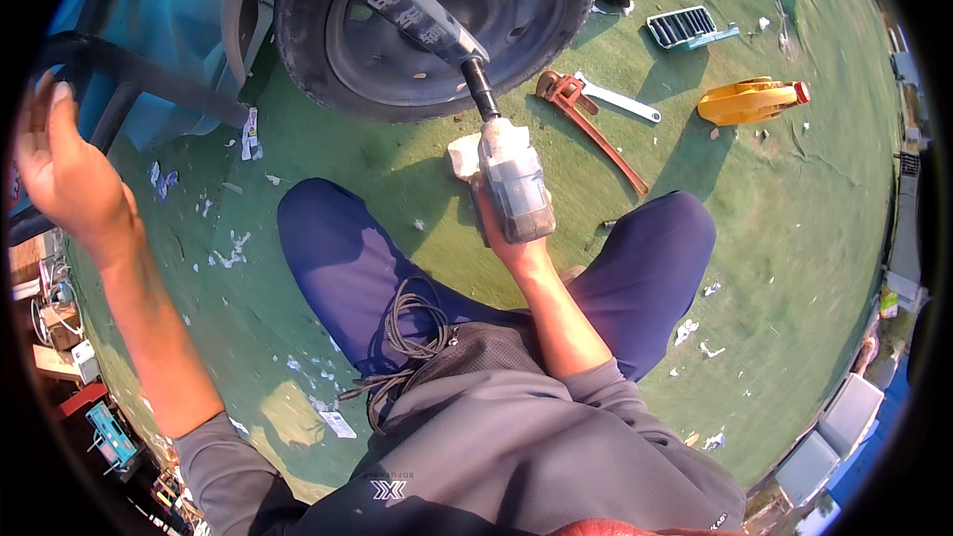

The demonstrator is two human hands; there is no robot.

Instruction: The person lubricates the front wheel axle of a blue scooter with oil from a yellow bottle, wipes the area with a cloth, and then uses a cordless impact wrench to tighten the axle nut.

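My right hand [514, 252] is wrapped round the handle of a cordless impact wrench [516, 184] with a pale front and a see-through cover. Its long black socket [480, 89] meets the lower end of a dark metal fork leg [402, 8] with pale markings. Behind that leg is a black wheel [342, 60] with a rubber tyre. Out at the far left, my left hand [68, 164] is raised with fingers stretched out, beside a dark tubular bar [124, 69] of a blue vehicle. Whether it touches the bar I cannot tell.
Right of the wheel, a rusty red pipe wrench [603, 144] and a silver spanner [623, 100] lie on green matting [784, 268]. Beyond them are a yellow bottle [745, 102] with a red cap, a socket tray [682, 28] and scattered paper scraps. A coiled cord [415, 323] hangs by my lap.
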